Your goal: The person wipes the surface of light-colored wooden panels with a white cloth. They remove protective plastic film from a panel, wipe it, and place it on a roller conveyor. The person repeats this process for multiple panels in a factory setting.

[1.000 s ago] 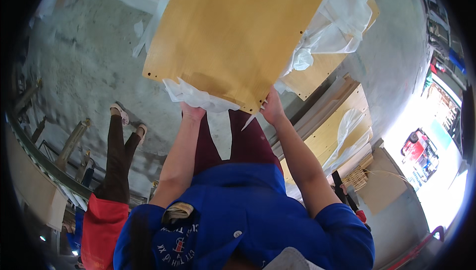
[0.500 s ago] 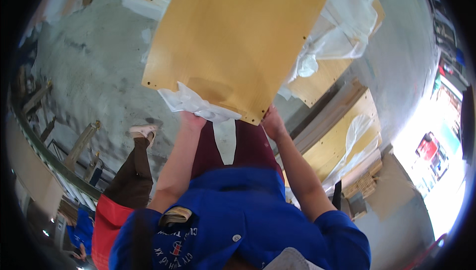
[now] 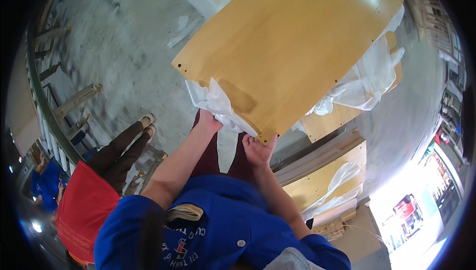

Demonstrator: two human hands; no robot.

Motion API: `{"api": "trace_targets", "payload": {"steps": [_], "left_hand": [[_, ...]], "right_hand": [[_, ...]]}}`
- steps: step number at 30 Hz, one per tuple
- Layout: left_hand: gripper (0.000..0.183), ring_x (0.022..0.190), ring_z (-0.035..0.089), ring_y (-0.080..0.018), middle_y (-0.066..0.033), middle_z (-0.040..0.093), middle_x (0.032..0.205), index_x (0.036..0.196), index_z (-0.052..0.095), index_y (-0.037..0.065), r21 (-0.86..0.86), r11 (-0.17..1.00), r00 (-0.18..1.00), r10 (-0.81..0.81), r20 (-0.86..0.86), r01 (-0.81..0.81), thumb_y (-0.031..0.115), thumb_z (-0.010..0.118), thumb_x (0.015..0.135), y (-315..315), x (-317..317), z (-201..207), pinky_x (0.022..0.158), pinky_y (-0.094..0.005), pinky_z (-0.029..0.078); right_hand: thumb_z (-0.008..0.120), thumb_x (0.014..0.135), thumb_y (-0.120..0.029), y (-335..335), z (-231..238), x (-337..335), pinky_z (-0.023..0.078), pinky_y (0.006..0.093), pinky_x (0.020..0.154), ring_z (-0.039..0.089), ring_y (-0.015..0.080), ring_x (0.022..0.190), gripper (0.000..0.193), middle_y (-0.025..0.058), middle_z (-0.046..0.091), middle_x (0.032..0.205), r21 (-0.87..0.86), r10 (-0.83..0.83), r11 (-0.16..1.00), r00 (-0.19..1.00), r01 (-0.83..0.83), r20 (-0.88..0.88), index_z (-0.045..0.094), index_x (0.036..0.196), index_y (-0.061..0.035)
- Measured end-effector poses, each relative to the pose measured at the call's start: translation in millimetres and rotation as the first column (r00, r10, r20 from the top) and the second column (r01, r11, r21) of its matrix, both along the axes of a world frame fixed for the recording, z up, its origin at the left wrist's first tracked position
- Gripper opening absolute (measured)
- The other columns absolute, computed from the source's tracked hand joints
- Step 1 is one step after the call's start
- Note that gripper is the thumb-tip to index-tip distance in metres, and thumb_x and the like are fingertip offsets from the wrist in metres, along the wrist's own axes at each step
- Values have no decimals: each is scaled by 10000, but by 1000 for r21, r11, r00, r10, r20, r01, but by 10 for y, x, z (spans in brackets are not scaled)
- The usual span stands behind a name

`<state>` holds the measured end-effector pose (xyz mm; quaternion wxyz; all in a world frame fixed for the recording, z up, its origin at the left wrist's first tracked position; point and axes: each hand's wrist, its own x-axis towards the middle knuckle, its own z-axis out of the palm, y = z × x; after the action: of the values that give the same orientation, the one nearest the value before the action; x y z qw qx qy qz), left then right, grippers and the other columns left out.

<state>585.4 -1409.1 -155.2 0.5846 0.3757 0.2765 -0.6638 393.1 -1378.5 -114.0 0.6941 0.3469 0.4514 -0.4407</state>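
Note:
A large varnished wooden panel (image 3: 292, 47) with small dark holes along its edges stretches out in front of me, its near edge tilted across the view. White wrapping film (image 3: 218, 102) hangs crumpled from that near edge. My left hand (image 3: 210, 120) grips the panel's near edge by the film, its fingertips hidden beneath. At the near right corner my right hand (image 3: 258, 150) is closed on the panel, the thumb at the side edge and the fingers curled under the corner.
Beyond the panel's right side lie more wooden panels (image 3: 327, 121) with loose white film (image 3: 364, 79). A stack of boards (image 3: 322, 171) stands at my right. On the left, a person in a red top (image 3: 87, 210) stands near a green-edged rack (image 3: 37, 86). Film scraps (image 3: 186, 27) lie on the concrete floor.
The panel has swung to the right and its near right corner has come closer. My right hand has shifted left and under that corner. The person in red appears farther left.

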Motion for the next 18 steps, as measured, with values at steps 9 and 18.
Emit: {"api": "trace_targets", "payload": {"steps": [9, 18], "left_hand": [[509, 1105, 537, -302, -123, 569, 1194, 1253, 479, 82, 83, 842, 606, -448, 657, 532, 417, 516, 873, -388, 434, -437, 896, -449, 458], [436, 1018, 595, -321, -199, 601, 1092, 1216, 472, 110, 708, 641, -861, -142, 489, 296, 248, 549, 810, -3259, 2566, 983, 847, -455, 468]], "right_hand": [[591, 733, -663, 32, 508, -266, 362, 353, 737, 507, 174, 912, 619, 14, 575, 1042, -178, 9, 984, 997, 6, 81, 549, 1133, -193], [660, 711, -606, -200, 1288, -312, 367, 412, 846, 539, 220, 952, 555, 29, 633, 946, 17, 76, 997, 984, -74, -160, 617, 1034, -157]]}}
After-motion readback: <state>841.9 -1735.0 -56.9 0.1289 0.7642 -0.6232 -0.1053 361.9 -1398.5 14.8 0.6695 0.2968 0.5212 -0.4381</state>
